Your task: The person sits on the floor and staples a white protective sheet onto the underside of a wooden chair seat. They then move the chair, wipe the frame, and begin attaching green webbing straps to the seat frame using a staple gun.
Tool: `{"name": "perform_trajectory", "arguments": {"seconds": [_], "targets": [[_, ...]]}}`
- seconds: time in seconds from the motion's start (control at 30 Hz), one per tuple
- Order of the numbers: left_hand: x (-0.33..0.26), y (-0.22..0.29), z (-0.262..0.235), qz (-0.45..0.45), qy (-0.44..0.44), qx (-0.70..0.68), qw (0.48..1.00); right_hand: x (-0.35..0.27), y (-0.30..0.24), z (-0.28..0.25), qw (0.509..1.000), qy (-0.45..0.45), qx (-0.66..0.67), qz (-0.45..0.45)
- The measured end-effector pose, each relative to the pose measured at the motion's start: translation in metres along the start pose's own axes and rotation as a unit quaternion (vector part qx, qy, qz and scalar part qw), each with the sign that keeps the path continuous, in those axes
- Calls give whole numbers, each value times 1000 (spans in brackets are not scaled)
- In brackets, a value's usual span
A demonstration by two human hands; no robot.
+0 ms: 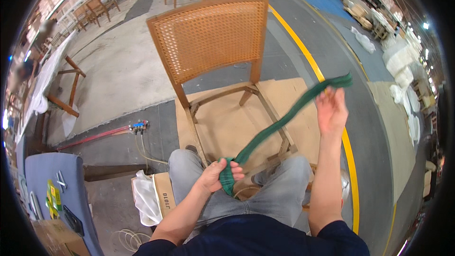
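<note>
Big workshop floor all around, grey concrete with a yellow line [332, 95] running off toward 1 o'clock, rows of finished chairs way back at 11, and a sheet of brown cardboard [222, 123] laid down where the work was happening. Sitting on that cardboard at 12 o'clock was a wooden chair [213, 47] with a cane back and no seat yet, just the open frame. The person was seated facing it, knees nearly up against the front rail. Left hand [215, 176] was closed tight around a bunched wad of green webbing strap [275, 125] down over the lap, and the right hand [332, 111] was up at 2 o'clock with fingers pinched shut on the far end, so the strap ran taut-ish between them across the corner of the seat frame. It was blurred near the top so I couldn't tell exactly how much tail stuck out past the fingers. My guess at the risks: that pinch looked light, so a harder pull could've yanked the end free and snapped it back. The strap also looked like it had a twist in it, which would sit lumpy if it went onto the frame that way. And the loose hoses [104, 135] at 9 and the cardboard box [163, 194] plus white rag [144, 199] by the left knee were easy to snag or kick
</note>
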State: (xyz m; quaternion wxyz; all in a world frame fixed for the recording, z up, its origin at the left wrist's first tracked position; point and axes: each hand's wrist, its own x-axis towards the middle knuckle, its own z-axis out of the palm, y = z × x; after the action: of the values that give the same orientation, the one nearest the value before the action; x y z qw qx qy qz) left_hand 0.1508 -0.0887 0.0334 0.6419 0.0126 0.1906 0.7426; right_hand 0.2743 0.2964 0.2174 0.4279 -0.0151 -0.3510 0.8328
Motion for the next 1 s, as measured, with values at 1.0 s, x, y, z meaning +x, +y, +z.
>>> {"name": "perform_trajectory", "arguments": {"seconds": [1.0], "targets": [[-19, 47, 70, 210, 227, 150, 939, -177, 191, 1, 585, -417, -690, 88]]}}
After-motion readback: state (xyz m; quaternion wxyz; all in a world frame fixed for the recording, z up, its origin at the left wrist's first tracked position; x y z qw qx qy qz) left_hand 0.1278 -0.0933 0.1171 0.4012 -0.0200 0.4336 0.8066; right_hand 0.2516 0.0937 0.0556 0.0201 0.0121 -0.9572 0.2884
